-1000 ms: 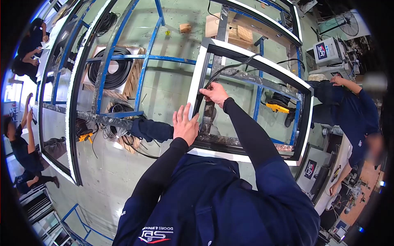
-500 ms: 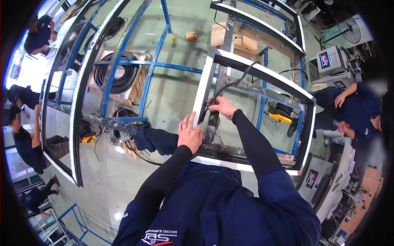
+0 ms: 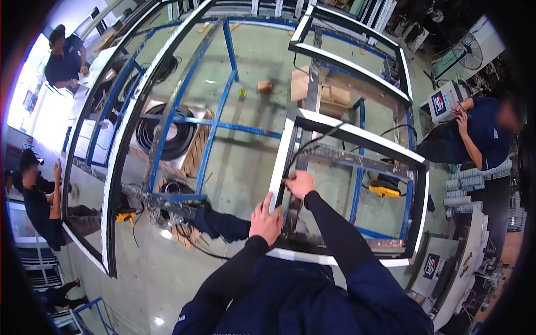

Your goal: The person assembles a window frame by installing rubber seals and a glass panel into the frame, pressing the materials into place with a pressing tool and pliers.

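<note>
A white and black window frame (image 3: 277, 167) lies across a support stand in front of me. A black rubber strip (image 3: 319, 138) runs from its left rail and curves up over the far rail. My right hand (image 3: 300, 185) pinches the strip against the inner edge of the left rail, its fingertips partly hidden. Closer to my body, my left hand (image 3: 266, 221) rests on the same rail with fingers stretched out and laid flat.
Blue stand bars (image 3: 245, 127) hold another long frame (image 3: 125, 151) at left. A coil of black strip (image 3: 166, 131) sits on a pallet. A yellow tool (image 3: 384, 191) shows below my frame. Co-workers stand left and right; one person (image 3: 474, 134) has hands together.
The view has tilted upward, so the frame appears lower. My right hand has come closer to the left rail with the strip. The person at right has brought their hands together.
</note>
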`<state>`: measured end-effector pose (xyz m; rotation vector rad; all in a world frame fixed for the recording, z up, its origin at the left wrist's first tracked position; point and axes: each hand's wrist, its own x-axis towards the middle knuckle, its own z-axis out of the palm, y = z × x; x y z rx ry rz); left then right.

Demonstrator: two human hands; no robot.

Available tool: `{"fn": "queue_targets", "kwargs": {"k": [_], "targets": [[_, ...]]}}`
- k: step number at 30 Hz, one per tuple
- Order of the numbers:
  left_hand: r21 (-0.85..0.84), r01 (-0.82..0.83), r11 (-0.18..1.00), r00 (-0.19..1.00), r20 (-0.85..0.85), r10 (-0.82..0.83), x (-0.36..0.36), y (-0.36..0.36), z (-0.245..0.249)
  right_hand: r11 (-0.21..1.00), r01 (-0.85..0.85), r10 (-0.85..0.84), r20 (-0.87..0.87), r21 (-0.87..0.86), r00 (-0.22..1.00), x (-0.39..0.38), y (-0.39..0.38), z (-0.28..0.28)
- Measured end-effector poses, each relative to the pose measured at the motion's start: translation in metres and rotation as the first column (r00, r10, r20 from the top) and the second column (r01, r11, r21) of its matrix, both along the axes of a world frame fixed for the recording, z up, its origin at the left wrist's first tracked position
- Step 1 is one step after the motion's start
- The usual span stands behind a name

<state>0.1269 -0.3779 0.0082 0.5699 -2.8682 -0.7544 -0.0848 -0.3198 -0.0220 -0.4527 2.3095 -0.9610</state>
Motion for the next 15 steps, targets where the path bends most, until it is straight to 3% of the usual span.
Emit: {"fn": "queue_targets", "kwargs": {"k": [5, 6, 9, 12, 15], "targets": [[-0.008, 0.001, 1.0, 0.999, -0.034, -0.001, 0.001, 0.0, -0.003, 0.995, 0.097, -0.089, 0.225, -0.024, 0.97, 0.012, 0.004, -0.014], [0.0, 0.001, 1.0, 0.999, -0.048, -0.001, 0.001, 0.0, -0.002, 0.997, 0.021, -0.028, 0.11, 0.071, 0.994, 0.016, -0.001, -0.002], [0.017, 0.015, 1.0, 0.998, -0.056, -0.014, 0.002, -0.001, -0.003, 0.997, 0.011, -0.012, 0.014, 0.071, 1.0, 0.024, 0.0, -0.01], [0.024, 0.019, 1.0, 0.998, -0.055, -0.018, 0.001, -0.002, -0.004, 0.991, 0.132, -0.122, 0.267, -0.018, 0.956, 0.033, 0.005, -0.009], [0.046, 0.011, 0.999, 0.997, -0.075, -0.007, 0.001, -0.001, -0.007, 0.992, 0.11, -0.122, 0.244, 0.063, 0.962, 0.037, 0.003, -0.008]]}}
